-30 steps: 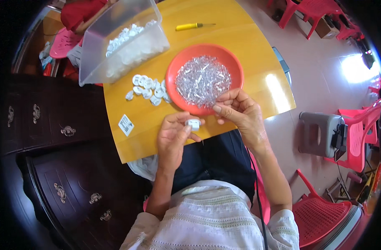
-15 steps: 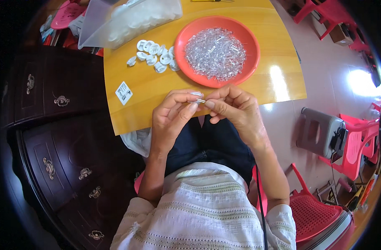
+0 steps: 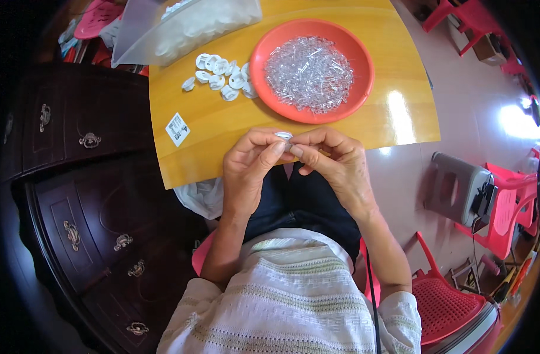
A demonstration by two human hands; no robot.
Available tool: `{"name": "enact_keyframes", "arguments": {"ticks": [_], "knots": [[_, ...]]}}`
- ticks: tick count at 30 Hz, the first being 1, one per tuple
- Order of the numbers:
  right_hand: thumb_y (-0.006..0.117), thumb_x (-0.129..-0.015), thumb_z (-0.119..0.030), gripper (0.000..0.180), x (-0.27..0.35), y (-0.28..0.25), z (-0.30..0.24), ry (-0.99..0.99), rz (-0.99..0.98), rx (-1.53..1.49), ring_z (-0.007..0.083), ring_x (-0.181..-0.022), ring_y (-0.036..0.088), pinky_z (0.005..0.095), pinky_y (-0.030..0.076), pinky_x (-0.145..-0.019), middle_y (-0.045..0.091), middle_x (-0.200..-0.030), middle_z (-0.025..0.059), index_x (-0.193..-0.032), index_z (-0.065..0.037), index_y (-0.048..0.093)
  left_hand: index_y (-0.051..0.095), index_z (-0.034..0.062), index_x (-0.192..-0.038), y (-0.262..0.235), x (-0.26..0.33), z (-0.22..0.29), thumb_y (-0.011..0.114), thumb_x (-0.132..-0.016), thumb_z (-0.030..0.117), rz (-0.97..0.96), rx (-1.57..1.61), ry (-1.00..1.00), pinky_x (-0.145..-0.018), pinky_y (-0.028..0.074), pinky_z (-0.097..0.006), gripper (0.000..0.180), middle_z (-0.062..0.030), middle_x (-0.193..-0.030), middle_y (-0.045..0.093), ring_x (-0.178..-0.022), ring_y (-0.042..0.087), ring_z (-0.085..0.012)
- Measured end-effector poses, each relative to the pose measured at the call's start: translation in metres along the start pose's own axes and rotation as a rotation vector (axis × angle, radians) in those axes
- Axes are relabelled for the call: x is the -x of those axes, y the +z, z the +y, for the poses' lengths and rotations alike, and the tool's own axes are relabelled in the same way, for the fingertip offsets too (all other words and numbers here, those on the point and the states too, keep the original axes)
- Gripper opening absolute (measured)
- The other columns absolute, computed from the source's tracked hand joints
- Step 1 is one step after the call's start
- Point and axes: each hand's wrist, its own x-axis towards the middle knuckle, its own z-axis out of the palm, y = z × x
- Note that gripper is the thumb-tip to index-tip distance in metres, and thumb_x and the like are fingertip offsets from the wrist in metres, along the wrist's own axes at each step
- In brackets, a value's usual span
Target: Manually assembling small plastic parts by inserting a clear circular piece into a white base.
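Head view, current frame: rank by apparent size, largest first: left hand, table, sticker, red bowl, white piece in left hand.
1. Table
2. Red bowl
3. Left hand
4. Sticker
5. White piece: fingers partly cover it; ranked on what shows.

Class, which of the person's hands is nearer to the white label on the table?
The left. The left hand is to the right of the white label and a little lower in the picture; the right hand is farther right, beyond the left one.
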Motion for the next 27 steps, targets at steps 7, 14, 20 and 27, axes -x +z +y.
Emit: {"name": "enact_keyframes", "arguments": {"ticks": [7,14,20,27], "knots": [[0.067,-0.089,-0.011,0.014,-0.003,-0.001,0.005,-0.020,0.115,0.011,0.0059,-0.066,0.057,0.0211,0.049,-0.061,0.064,-0.077,0.0022,-0.094,0.002,0.065,0.056,-0.0041,-0.121,-0.004,0.005,0.000,0.053,-0.095,0.001,-0.001,0.060,-0.074,-0.090,0.053,-0.031,0.027,-0.0124,-0.114,0.061,-0.101,0.063,-0.0172],[0.066,-0.086,-0.006,0.009,-0.001,0.005,0.011,-0.152,0.084,0.125,0.0100,-0.073,0.063,0.0224,0.052,-0.064,0.067,-0.087,0.0067,-0.090,0.001,0.063,0.050,-0.0045,-0.128,-0.009,0.005,-0.001,0.051,-0.095,0.002,0.043,-0.032,-0.082,-0.092,0.052,-0.032,0.034,-0.0146,-0.117,0.061,-0.107,0.061,-0.0187],[0.066,-0.082,0.000,0.008,-0.001,0.006,0.010,-0.393,0.035,0.328,0.0170,-0.081,0.068,0.0268,0.057,-0.068,0.066,-0.098,0.0124,-0.088,0.003,0.061,0.054,-0.0042,-0.120,-0.013,0.004,-0.002,0.053,-0.095,0.001,-0.026,-0.030,-0.049,-0.087,0.053,-0.032,0.026,-0.0142,-0.114,0.062,-0.102,0.062,-0.0175],[0.065,-0.084,0.000,0.007,-0.001,0.005,0.014,-0.262,0.050,0.140,0.0134,-0.082,0.067,0.0236,0.055,-0.068,0.066,-0.099,0.0101,-0.089,0.002,0.061,0.053,-0.0031,-0.125,-0.009,0.002,-0.004,0.052,-0.095,0.000,-0.006,-0.008,-0.091,-0.087,0.049,-0.027,0.031,-0.0173,-0.125,0.059,-0.106,0.060,-0.0164]]}}
